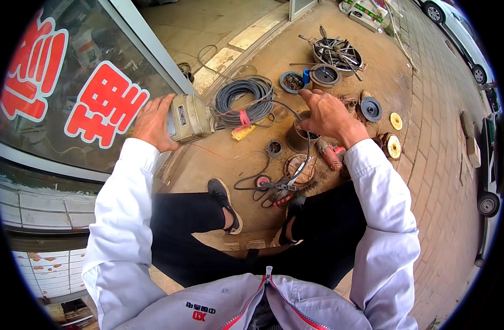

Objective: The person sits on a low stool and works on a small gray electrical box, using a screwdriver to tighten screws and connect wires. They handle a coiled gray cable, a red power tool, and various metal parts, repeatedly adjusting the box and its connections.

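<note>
My left hand point(155, 124) grips the end of a beige metal box-shaped device point(190, 116), fingers over its far edge and thumb along its near edge. A small dark plate shows on its face; its exact kind is unclear. My right hand point(330, 116) is held over a brown metal cylinder point(302, 138), thumb and forefinger curved apart with a gap between them. A dark cable passes by its fingertips. Between my hands lies a coil of grey cable point(245, 94) with a pink tie, beside a yellow strip-shaped thing point(242, 133).
Nearer my feet are a red power tool point(331, 154), pliers point(289, 186) and tangled black leads. Farther off stand a basin of tools point(338, 53), a blue-rimmed dish point(292, 82) and spools point(371, 109). A glass door point(78, 71) borders the left; parked cars point(455, 27) are at right.
</note>
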A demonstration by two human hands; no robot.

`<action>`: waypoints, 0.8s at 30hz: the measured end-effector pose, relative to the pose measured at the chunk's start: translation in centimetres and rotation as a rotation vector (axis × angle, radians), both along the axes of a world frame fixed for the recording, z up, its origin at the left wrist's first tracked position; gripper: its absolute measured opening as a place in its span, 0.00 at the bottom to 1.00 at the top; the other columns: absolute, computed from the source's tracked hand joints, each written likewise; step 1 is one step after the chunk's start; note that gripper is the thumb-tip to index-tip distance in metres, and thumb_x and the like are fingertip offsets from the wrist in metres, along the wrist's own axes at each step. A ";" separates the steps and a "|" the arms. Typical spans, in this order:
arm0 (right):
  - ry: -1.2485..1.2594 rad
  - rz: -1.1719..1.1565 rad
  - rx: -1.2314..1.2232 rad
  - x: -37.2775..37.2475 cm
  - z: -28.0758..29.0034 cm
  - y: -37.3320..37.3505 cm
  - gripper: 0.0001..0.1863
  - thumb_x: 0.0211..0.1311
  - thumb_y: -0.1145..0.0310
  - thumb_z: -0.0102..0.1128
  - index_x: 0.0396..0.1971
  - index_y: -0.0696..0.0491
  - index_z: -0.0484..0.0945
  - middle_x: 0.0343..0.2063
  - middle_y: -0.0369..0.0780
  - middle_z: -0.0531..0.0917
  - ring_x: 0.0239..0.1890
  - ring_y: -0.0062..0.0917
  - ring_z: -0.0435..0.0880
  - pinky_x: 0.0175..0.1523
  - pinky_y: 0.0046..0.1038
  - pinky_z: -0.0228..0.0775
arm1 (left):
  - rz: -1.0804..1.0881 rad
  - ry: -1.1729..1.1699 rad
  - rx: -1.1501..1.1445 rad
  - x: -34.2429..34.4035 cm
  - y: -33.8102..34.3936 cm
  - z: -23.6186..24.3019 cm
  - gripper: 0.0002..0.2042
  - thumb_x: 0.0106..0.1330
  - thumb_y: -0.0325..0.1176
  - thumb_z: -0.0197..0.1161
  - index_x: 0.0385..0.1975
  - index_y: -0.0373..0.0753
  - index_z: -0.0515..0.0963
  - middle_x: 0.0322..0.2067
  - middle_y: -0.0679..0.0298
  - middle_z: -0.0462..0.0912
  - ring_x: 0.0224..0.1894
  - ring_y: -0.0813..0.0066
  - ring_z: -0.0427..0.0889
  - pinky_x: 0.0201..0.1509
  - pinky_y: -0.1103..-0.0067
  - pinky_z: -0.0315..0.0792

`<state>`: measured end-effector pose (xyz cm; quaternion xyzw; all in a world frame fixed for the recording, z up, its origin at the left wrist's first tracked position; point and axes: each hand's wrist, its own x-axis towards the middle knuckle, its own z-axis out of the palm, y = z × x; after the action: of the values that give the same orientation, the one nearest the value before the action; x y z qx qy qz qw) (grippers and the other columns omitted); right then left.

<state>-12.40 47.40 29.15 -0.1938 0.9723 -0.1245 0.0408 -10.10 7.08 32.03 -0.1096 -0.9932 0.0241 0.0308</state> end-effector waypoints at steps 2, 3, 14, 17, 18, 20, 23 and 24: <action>0.005 0.103 -0.167 -0.9 -1.2 -2.3 0.52 0.45 0.53 0.80 0.68 0.61 0.64 0.58 0.60 0.76 0.62 0.51 0.76 0.67 0.40 0.69 | -0.086 0.090 0.098 0.9 0.0 4.3 0.56 0.28 0.37 0.82 0.68 0.37 0.64 0.58 0.51 0.74 0.62 0.51 0.73 0.68 0.65 0.68; 0.035 0.155 -0.212 -0.9 -1.6 -3.6 0.57 0.43 0.49 0.81 0.69 0.64 0.61 0.60 0.60 0.73 0.65 0.50 0.72 0.70 0.40 0.65 | -0.130 0.137 0.149 1.2 0.1 6.2 0.55 0.28 0.37 0.81 0.67 0.37 0.64 0.58 0.51 0.75 0.62 0.50 0.73 0.67 0.66 0.69; -0.206 0.098 -1.185 -3.4 5.8 -10.9 0.29 0.63 0.67 0.66 0.60 0.66 0.73 0.55 0.51 0.82 0.60 0.37 0.80 0.65 0.34 0.69 | -0.424 0.207 0.463 5.0 4.2 23.9 0.53 0.32 0.40 0.77 0.67 0.30 0.66 0.58 0.53 0.77 0.61 0.63 0.76 0.69 0.73 0.65; -0.075 0.009 -1.549 -2.5 10.4 -8.0 0.31 0.67 0.55 0.64 0.56 0.69 0.76 0.50 0.52 0.84 0.55 0.34 0.82 0.62 0.35 0.72 | -0.514 0.242 0.303 4.5 3.5 24.3 0.55 0.29 0.38 0.77 0.69 0.34 0.65 0.59 0.53 0.76 0.63 0.58 0.75 0.70 0.70 0.65; -0.043 0.091 -1.525 -1.8 11.6 -7.2 0.39 0.62 0.47 0.69 0.58 0.69 0.75 0.54 0.53 0.82 0.58 0.36 0.81 0.64 0.38 0.71 | -0.523 0.262 0.212 4.4 3.7 24.1 0.54 0.29 0.38 0.77 0.68 0.35 0.65 0.58 0.52 0.76 0.62 0.56 0.75 0.69 0.69 0.66; 0.098 0.246 -1.299 1.1 13.3 -7.1 0.51 0.52 0.41 0.75 0.63 0.69 0.70 0.59 0.56 0.77 0.63 0.42 0.77 0.68 0.40 0.67 | -0.535 0.285 0.041 4.2 5.1 22.6 0.53 0.28 0.37 0.78 0.67 0.36 0.66 0.58 0.51 0.77 0.60 0.52 0.76 0.68 0.66 0.69; 0.403 0.379 -0.721 4.3 13.2 -8.8 0.69 0.35 0.41 0.83 0.74 0.61 0.55 0.69 0.57 0.66 0.72 0.48 0.65 0.75 0.41 0.57 | -0.480 0.183 0.002 3.7 7.4 19.3 0.52 0.26 0.34 0.79 0.63 0.32 0.68 0.53 0.49 0.77 0.58 0.49 0.75 0.64 0.65 0.71; 0.507 0.404 -0.641 4.7 12.8 -9.2 0.68 0.35 0.46 0.85 0.73 0.62 0.53 0.63 0.62 0.70 0.67 0.55 0.68 0.71 0.44 0.63 | -0.478 0.180 -0.025 3.5 8.0 18.5 0.51 0.26 0.34 0.78 0.62 0.30 0.68 0.52 0.49 0.77 0.56 0.49 0.76 0.62 0.65 0.71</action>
<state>-7.70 38.20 41.98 -0.4069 0.8066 -0.3572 -0.2372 -6.56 15.08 50.54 -0.3392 -0.9319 0.0381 0.1224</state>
